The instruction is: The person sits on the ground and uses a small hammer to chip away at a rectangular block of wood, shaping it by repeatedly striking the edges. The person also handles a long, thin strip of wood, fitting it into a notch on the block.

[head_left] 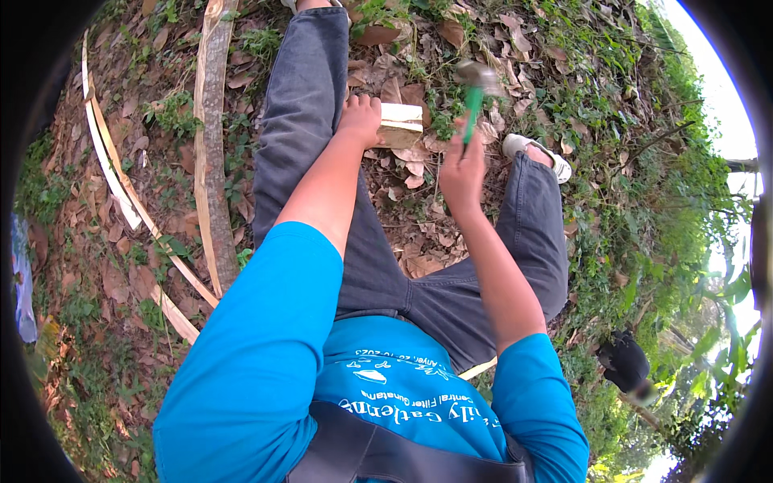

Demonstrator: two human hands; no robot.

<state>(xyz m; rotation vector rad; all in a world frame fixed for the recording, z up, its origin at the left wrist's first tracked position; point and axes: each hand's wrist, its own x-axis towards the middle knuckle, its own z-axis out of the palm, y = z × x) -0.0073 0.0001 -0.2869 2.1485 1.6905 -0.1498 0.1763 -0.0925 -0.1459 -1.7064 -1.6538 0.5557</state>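
Right hand (pixel 462 173) grips green-handled hammer (pixel 473 95); left hand (pixel 360 119) steadies wood block (pixel 400 126)

This is an outdoor spot, a patch of garden or woodland edge rather than any room. The ground (pixel 419 217) is bare earth strewn with dry brown leaves (pixel 407 157) and low green weeds (pixel 173 117). Long split strips of pale wood or bamboo (pixel 211 137) lie well off to the left of the fingers (curved by the lens). Leafy bushes (pixel 684 209) and bright open sky (pixel 717 88) fill the right side.
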